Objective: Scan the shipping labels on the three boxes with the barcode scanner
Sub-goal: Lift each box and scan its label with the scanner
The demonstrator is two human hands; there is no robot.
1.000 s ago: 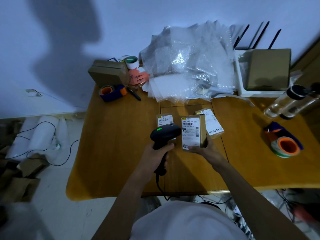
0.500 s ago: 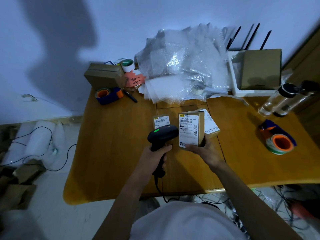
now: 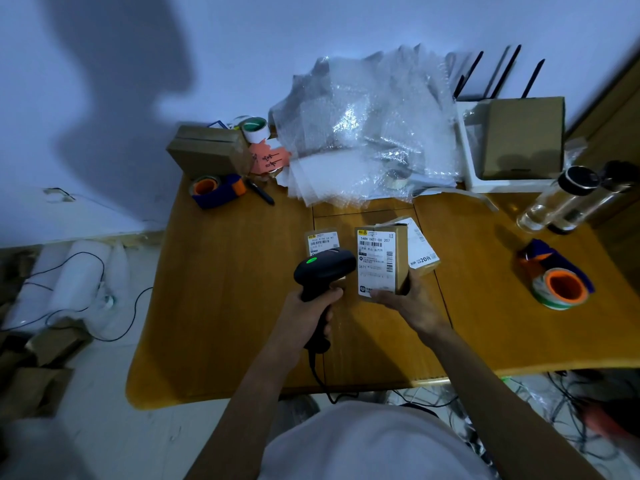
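At the near middle of the desk (image 3: pixel 225 306), the right hand (image 3: pixel 412 306) pinches the lower end of the middle box (image 3: pixel 381 261), thumb on the labelled face and fingers curled behind, propping it upright with its shipping label (image 3: pixel 375 263) turned toward the person. Just left of that box, the left hand (image 3: pixel 308 318) is wrapped tight around the grip of the black barcode scanner (image 3: pixel 323 271), whose head hovers beside the label, a green light showing on top. Behind the scanner's head lies a second box (image 3: pixel 322 240), flat on the desk, label up. Right of the held box, partly hidden behind it, rests a third box (image 3: pixel 420 251), also label up. These small cardboard boxes look light and stiff, easy to tip with one hand; gripping the bottom edges, clear of the barcode, seems best, since fingers over the print would likely block a read. The label paper looks smooth but not slippery.
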